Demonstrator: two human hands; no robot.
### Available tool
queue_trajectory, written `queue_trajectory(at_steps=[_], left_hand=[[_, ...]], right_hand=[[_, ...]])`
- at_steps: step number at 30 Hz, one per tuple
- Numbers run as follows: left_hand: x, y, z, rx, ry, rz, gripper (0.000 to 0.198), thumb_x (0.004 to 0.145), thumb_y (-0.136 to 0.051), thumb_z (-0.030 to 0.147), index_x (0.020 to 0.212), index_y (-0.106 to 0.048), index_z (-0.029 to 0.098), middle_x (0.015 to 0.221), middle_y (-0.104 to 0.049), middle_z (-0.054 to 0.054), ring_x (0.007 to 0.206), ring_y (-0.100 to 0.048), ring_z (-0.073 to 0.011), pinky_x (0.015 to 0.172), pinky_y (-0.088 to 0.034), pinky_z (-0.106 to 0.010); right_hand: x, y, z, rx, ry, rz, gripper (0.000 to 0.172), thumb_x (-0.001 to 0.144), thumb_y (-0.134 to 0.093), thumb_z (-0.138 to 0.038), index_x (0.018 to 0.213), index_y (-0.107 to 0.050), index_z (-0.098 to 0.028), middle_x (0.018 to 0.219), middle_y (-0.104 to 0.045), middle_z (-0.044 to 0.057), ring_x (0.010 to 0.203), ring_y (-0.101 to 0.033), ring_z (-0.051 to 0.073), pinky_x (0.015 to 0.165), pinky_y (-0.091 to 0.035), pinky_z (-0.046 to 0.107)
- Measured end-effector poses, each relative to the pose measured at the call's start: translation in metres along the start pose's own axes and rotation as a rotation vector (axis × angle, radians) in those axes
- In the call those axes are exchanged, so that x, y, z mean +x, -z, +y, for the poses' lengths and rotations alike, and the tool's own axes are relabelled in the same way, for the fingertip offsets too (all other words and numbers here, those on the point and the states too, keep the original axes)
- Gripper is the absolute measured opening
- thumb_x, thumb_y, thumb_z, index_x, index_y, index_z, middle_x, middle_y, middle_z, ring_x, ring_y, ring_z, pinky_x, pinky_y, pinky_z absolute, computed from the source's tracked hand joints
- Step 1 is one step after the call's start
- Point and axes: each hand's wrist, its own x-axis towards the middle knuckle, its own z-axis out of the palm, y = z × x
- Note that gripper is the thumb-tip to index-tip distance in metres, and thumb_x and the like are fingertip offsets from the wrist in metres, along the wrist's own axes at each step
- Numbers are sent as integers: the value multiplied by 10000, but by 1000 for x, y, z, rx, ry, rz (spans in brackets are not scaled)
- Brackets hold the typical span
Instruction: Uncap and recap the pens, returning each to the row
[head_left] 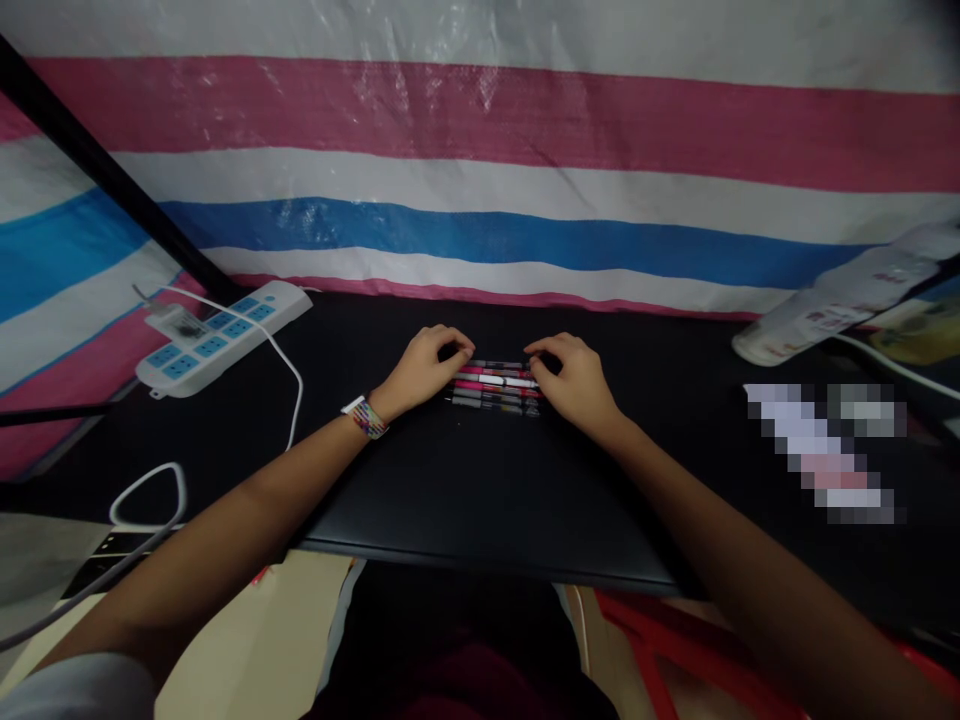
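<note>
Several slim pens lie side by side in a row on the black table, pointing left to right. Among them is a pink pen with a white middle (504, 381), and a grey and dark clear pen (495, 404) lies nearest me. My left hand (426, 368) is at the left ends of the row, thumb and forefinger pinched at the farthest pen (501, 365). At the right ends, my right hand (576, 378) has its thumb and forefinger curled around that same pen's other end. The fingers partly hide the pen tips.
A white power strip with blue sockets (225, 338) stands at the left, with a plugged-in charger and a white cable (298, 385). A clear bottle (832, 305) is at the back right. Blurred-out items (817, 450) lie at the right. Striped sheeting (480, 115) hangs behind the table (480, 490).
</note>
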Motion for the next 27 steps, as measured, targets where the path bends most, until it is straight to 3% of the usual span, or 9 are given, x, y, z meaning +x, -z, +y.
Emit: queue_trajectory(at_steps=[6,13,20,27], left_hand=[[-4,-14,8,-215,105,107,204,1047,-619,365,1014,-765,227,1075,-771,-74,1047,-675,-263,993,-495,-429],[-7,-23,29,-423,166,77,220,1069,-587,324,978,-760,221,1073,-790,-53,1093,-711,-247,1066,-522,-412],[-7,-28,37,-575,231,126,233,1049,-600,293,894,-756,216,996,-780,-48,1034,-721,-228,1036,-562,-390],[-14,-29,46,-586,244,124,254,1045,-606,315,859,-751,220,964,-774,-43,989,-714,-224,996,-572,-387]], right_hand=[[-6,-13,-8,368,-162,119,269,906,-608,-238,1071,-819,-266,1189,-766,95,1141,-702,305,1055,-542,522],[-13,-30,-16,468,-248,112,316,882,-582,-210,1100,-800,-281,1292,-772,74,1281,-662,306,1115,-514,513],[-11,-33,-24,556,-278,101,217,863,-604,-233,968,-791,-269,1120,-802,68,1108,-715,291,1026,-555,486],[-15,-27,-29,591,-303,63,209,846,-609,-226,927,-798,-264,1056,-806,54,1056,-721,279,1016,-557,486]])
